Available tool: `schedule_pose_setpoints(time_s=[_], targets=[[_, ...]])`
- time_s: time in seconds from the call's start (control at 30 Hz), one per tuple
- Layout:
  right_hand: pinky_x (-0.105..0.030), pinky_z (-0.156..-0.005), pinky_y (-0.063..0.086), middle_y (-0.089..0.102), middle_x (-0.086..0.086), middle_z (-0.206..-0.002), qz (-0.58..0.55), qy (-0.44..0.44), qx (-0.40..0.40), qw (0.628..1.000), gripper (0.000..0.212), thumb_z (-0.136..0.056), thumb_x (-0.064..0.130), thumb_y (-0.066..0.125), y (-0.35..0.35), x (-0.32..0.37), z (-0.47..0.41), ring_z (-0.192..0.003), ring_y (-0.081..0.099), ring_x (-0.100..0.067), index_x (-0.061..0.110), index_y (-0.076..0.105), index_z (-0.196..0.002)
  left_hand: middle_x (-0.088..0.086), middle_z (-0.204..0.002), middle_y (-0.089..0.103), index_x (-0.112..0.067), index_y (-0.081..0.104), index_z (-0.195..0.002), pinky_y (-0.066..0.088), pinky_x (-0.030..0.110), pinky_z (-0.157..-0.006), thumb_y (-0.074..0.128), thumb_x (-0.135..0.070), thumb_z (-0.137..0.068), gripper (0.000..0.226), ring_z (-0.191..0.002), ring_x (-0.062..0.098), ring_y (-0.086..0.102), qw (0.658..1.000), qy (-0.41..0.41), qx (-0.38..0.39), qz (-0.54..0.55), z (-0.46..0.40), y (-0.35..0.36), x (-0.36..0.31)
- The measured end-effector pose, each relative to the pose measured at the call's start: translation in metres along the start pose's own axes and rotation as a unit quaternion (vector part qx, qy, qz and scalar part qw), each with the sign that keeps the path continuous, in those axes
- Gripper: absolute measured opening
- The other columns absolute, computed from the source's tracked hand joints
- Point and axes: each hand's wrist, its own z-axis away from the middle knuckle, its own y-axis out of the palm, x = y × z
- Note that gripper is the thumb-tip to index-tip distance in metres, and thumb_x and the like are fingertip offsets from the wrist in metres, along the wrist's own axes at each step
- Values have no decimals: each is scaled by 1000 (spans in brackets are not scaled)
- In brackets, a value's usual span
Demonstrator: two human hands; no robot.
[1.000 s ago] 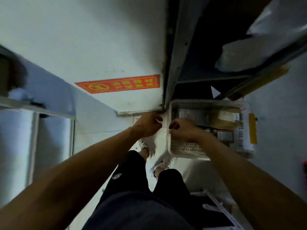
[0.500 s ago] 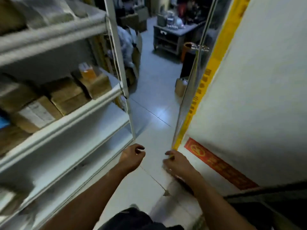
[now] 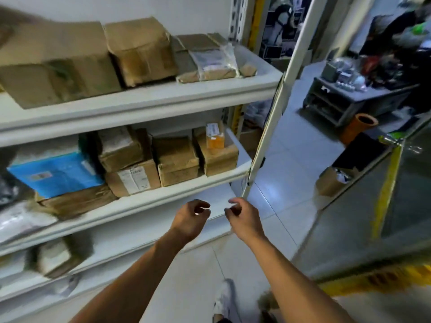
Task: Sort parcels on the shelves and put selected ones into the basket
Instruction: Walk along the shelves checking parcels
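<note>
Creased cardboard parcels [image 3: 140, 50], empty loosely curled hands [image 3: 218, 217]

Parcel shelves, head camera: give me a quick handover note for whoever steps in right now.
Left hand: fingers loosely curled, holding nothing.
Right hand: the same, empty; both hover in front of the lower shelf edge.
Parcels: brown boxes on the top shelf; a blue parcel, several brown boxes and a small orange box on the middle shelf.
Basket: not in view.
Done: cannot tell from this view; no parcel is in hand.
Left: pick the next parcel off the shelves and carry it to the basket.
</note>
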Motion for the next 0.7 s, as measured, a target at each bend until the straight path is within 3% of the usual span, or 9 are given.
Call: schedule_pose_setpoints(time_s=[0.13,0.2,0.33,0.43,0.53,0.63,0.7], targets=[[-35,-82,55,63,0,-119,11,-77,-114,990,44,-88,35,75,-10,36,-97,-110,61,-19,24,58,-127,8,-97,71,-20,68,-108,52,31,-74,61,-15,-96,15,-82,20,68,999,5,-23,33,-51,3,-22],[-34,-81,50,58,-5,-128,41,-98,-143,984,62,-82,45,78,-14,59,-146,-117,54,-25,27,50,-134,9,-97,73,-18,68,-108,51,29,-73,59,-12,-97,15,-82,20,68,997,-10,-45,59,-69,6,-32],[-42,-92,50,35,-15,-144,140,-76,-91,983,96,-72,66,77,-6,99,-217,-128,40,-33,41,26,-150,11,-96,74,-14,69,-109,51,28,-73,58,-10,-99,16,-83,21,70,992,-29,-77,97,-93,12,-39],[-46,-96,49,39,-16,-137,218,-82,-49,971,88,-75,76,68,3,104,-244,-123,45,-35,39,35,-148,14,-98,74,-12,68,-111,53,31,-73,55,-10,-101,16,-86,23,71,986,-38,-96,127,-103,12,-48],[-40,-91,50,50,-14,-129,270,-107,-30,957,72,-84,71,61,1,107,-253,-116,54,-33,32,47,-142,12,-99,74,-16,66,-106,54,34,-78,51,-18,-104,15,-95,30,71,979,-32,-110,168,-115,6,-59],[-27,-81,49,63,-2,-115,93,-114,15,989,50,-87,57,67,-10,109,-248,-105,61,-21,28,59,-127,8,-94,74,-14,66,-104,54,32,-76,50,-23,-104,19,-95,35,70,967,-21,-145,207,-127,-4,-70],[-39,-82,58,68,-1,-108,-162,-60,67,983,35,-91,56,57,-20,110,-239,-102,66,-26,28,65,-111,5,-98,72,-10,62,-119,55,24,-70,53,-23,-103,23,-92,30,70,951,-16,-162,261,-133,-9,-79]])
